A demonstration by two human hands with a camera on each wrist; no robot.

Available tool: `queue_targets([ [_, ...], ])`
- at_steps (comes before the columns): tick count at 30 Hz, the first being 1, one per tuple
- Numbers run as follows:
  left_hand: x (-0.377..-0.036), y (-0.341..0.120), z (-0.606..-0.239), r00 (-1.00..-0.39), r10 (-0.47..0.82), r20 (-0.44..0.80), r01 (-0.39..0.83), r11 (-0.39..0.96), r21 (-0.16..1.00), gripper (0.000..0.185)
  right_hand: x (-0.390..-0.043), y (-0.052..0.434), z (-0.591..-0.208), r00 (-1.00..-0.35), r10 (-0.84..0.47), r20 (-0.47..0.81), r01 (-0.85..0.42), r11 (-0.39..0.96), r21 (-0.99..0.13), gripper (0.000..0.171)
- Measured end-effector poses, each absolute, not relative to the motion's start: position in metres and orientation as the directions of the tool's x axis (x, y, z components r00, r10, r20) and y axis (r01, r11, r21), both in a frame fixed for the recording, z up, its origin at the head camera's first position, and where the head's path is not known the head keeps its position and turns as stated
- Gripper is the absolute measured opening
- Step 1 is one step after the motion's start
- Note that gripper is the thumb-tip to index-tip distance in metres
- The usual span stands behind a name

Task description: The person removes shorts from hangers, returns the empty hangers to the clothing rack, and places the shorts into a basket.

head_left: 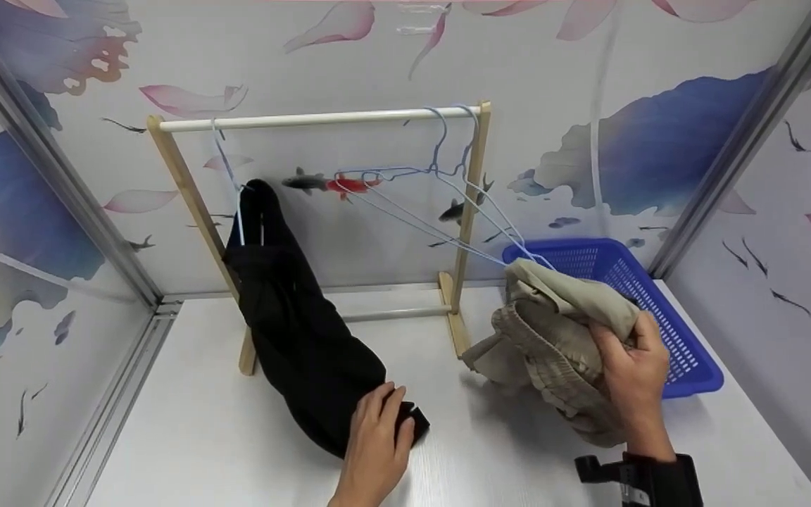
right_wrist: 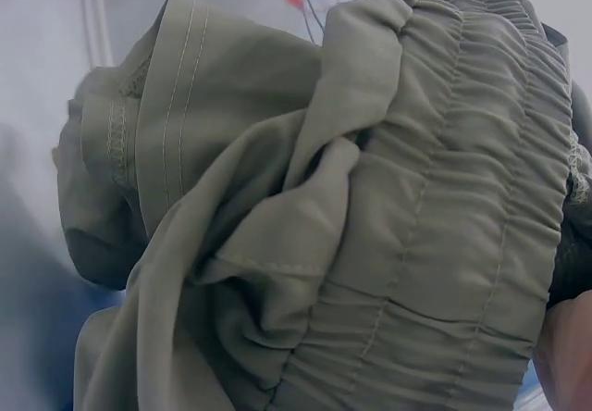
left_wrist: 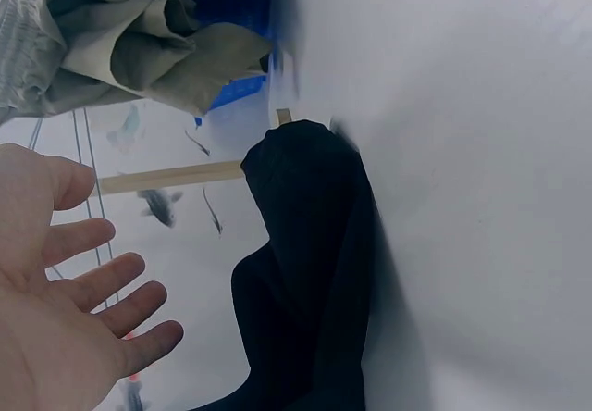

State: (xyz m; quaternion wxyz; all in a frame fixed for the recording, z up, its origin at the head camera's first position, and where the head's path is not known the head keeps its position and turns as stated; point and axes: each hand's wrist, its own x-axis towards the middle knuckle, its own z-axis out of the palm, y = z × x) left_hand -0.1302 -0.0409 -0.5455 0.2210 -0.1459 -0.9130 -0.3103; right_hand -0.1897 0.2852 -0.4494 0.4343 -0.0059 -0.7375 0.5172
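My right hand [head_left: 634,370] grips a bunched pair of khaki trousers [head_left: 553,345] in front of the basket. Their gathered elastic waistband [right_wrist: 462,170] fills much of the right wrist view, with stitched hems beside it. Black trousers [head_left: 293,331] hang from a hanger [head_left: 226,158] at the rack's left end, their lower part reaching the table. My left hand [head_left: 375,436] is at the lower end of the black trousers. In the left wrist view its fingers [left_wrist: 120,281] are spread and hold nothing, with the black cloth a little way off.
A small wooden rack [head_left: 321,120] with a white rail stands at the back. Two blue wire hangers [head_left: 434,172] hang at its right end, their lower corners near the khaki cloth. Behind my right hand sits a blue plastic basket [head_left: 687,359]. Printed panels [head_left: 539,56] enclose the white table [head_left: 187,422].
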Motion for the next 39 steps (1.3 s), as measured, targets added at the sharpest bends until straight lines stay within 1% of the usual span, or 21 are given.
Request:
queue_targets([
  [4,-0.130,-0.041,-0.545,-0.872,0.128,0.473,0.392,0.761,0.516,0.038,-0.190,0.295,-0.450,-0.635,0.499,0.589,-0.427,0.408,-0.806,0.021],
  [7,-0.130,-0.042,-0.545,-0.881,0.126,0.456,0.381,0.760,0.526,0.038,-0.190,0.301,-0.449,-0.631,0.538,0.560,-0.408,0.383,-0.828,0.022],
  [12,-0.130,-0.043,-0.546,-0.880,0.123,0.459,0.380,0.761,0.525,0.037,-0.194,0.309,-0.448,-0.593,0.622,0.512,-0.415,0.309,-0.856,0.026],
  [17,-0.130,-0.043,-0.546,-0.877,0.122,0.464,0.381,0.764,0.520,0.037,-0.201,0.315,-0.445,-0.567,0.702,0.431,-0.510,0.111,-0.853,0.025],
  [21,-0.131,-0.043,-0.546,-0.878,0.121,0.464,0.380,0.766,0.518,0.037,-0.208,0.321,-0.446,-0.553,0.753,0.357,-0.600,-0.063,-0.797,0.022],
  [24,-0.131,-0.044,-0.546,-0.877,0.120,0.465,0.380,0.767,0.517,0.037,-0.212,0.325,-0.448,-0.539,0.778,0.323,-0.659,-0.151,-0.737,0.021],
  [27,-0.131,-0.044,-0.547,-0.874,0.115,0.471,0.380,0.766,0.518,0.037,-0.216,0.329,-0.450,-0.526,0.795,0.303,-0.684,-0.183,-0.706,0.019],
  [30,-0.131,-0.044,-0.547,-0.874,0.113,0.473,0.380,0.767,0.518,0.037,-0.220,0.333,-0.451,-0.518,0.808,0.282,-0.663,-0.170,-0.729,0.016],
  [35,-0.131,-0.044,-0.548,-0.874,0.116,0.471,0.379,0.769,0.514,0.037,-0.229,0.337,-0.453,-0.518,0.814,0.263,-0.621,-0.146,-0.770,0.016],
  [39,-0.131,-0.045,-0.549,-0.878,0.114,0.464,0.374,0.768,0.520,0.037,-0.239,0.339,-0.452,-0.501,0.825,0.262,-0.603,-0.115,-0.790,0.015],
])
